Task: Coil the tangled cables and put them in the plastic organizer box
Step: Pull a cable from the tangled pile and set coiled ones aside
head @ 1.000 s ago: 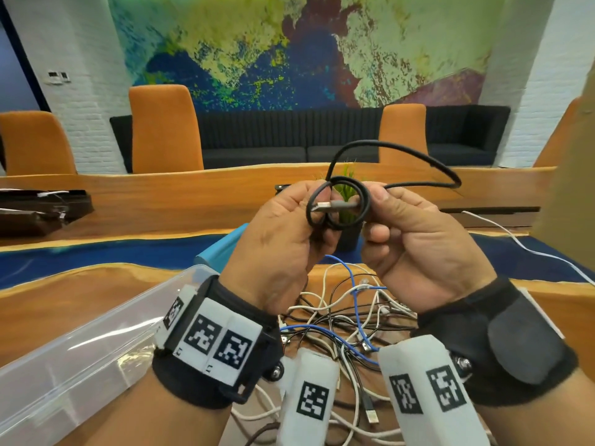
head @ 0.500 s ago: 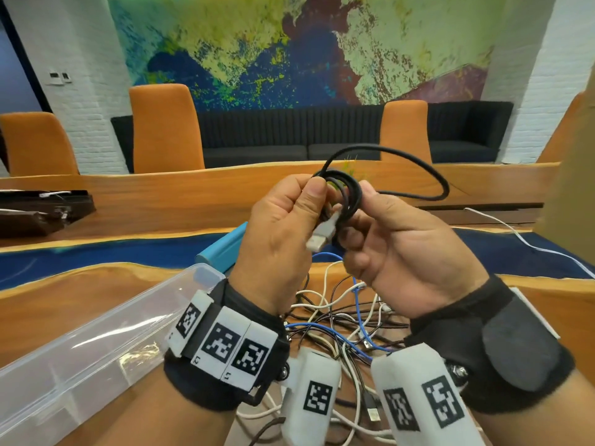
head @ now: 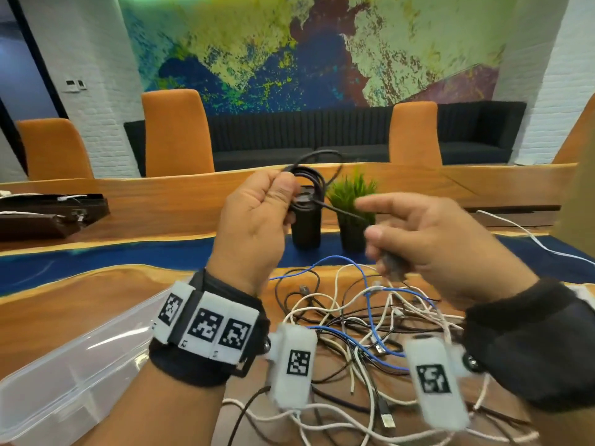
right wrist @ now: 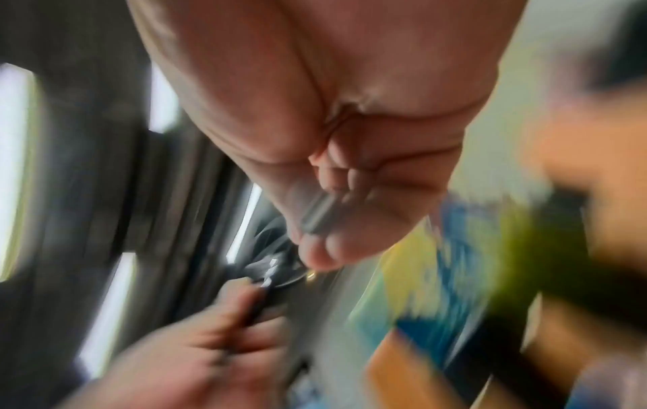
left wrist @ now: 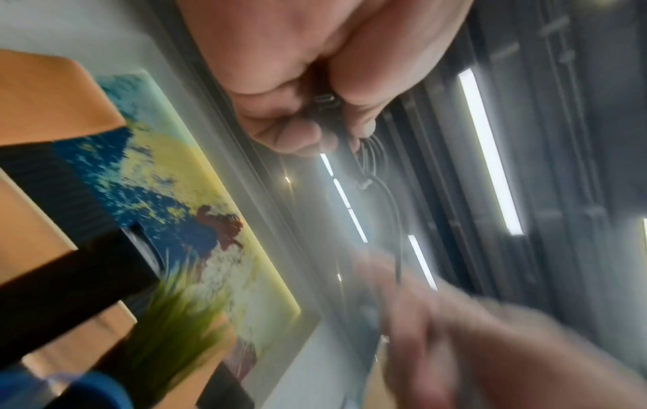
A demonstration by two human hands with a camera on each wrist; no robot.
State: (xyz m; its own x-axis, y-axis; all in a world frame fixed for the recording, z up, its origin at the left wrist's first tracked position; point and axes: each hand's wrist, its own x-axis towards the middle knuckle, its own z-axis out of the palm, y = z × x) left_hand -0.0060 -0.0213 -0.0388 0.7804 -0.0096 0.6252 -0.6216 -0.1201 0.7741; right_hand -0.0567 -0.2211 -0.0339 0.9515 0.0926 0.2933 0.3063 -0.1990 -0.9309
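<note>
Closest in, the clear plastic organizer box (head: 64, 375) looks empty so far, and a big tangle of white, blue and black cables (head: 363, 320) sits untouched on the table. Above it, the left hand (head: 254, 226) pinches a small black cable coil (head: 309, 185), while the right hand (head: 431, 239) grips its plug end, tail stretched between. First cable nearly done, I'd say.

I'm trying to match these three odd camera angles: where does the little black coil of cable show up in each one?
Head: the black cable coil sits upper middle, pinched by the left hand.
Left wrist: upper middle, strands below the fingertips.
Right wrist: blurred, lower middle, at the far hand.
Shared landmark: the green plant, lower left in the left wrist view, right edge in the right wrist view.
</note>
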